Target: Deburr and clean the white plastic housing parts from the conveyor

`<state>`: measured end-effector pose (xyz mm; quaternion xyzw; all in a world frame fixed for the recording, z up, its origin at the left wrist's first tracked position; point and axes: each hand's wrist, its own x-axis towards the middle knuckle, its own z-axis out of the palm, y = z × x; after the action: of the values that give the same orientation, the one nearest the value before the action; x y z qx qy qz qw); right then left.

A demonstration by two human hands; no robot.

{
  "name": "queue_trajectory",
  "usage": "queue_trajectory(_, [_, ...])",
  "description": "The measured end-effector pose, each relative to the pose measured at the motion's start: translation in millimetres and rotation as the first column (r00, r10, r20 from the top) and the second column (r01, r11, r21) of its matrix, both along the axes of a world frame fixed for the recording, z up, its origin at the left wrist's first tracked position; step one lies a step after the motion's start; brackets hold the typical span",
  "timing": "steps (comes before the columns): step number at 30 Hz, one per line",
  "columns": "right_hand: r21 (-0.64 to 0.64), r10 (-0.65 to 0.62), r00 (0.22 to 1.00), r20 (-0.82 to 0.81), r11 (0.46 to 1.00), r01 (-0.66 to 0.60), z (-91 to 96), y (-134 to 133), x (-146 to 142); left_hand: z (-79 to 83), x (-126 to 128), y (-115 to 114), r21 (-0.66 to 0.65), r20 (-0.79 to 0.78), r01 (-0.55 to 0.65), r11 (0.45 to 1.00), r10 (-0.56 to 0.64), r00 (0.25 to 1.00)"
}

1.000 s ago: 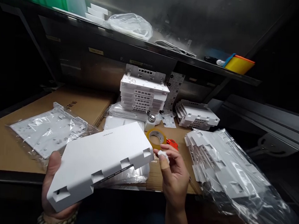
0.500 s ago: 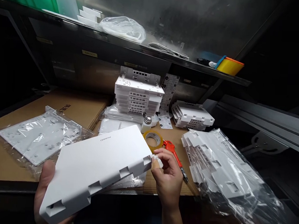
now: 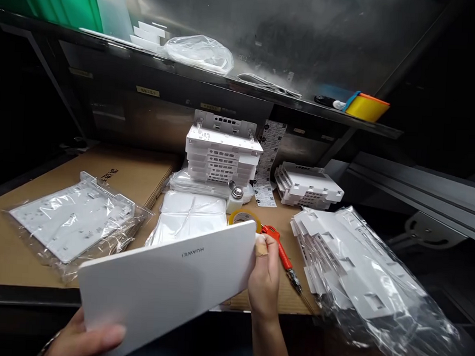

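Observation:
A white plastic housing (image 3: 168,280) marked HUAWEI is tilted up over the front edge of the bench, its broad smooth face toward me. My left hand (image 3: 89,340) grips its lower left corner, thumb on the face and the other fingers mostly hidden. At the right end, my right hand (image 3: 267,264) is closed against the housing's edge, a tan bandage on one digit. A sliver of the white cloth wad (image 3: 259,235) shows at these fingertips; most of it is hidden.
Stacked white housings (image 3: 222,156) stand at the back. Bagged housings (image 3: 352,263) lie right, a bagged white panel (image 3: 76,217) left. Near the right hand are a red electric screwdriver (image 3: 279,246), a tape roll (image 3: 255,219) and a pump bottle (image 3: 235,200). A shelf (image 3: 179,68) overhangs the bench.
The housing has been turned so its notched side no longer faces me and its smooth face stands steeper. My left thumb has moved onto that face. The white wad is now mostly hidden.

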<state>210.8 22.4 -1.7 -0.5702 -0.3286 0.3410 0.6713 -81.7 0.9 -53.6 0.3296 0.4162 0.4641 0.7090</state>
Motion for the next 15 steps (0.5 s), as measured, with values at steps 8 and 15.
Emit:
queue_trajectory(8, [0.276, -0.195, 0.979, 0.058, 0.946, 0.172, -36.6, 1, 9, 79.3, 61, 11, 0.303, -0.513, -0.219, 0.927, 0.353, 0.782])
queue_trajectory(15, [0.413, -0.272, 0.958, 0.086, 0.885, 0.215, -0.6, -5, 29, 93.4, 70, 10, 0.555, -0.497, 0.044, 0.831, 0.289, 0.818])
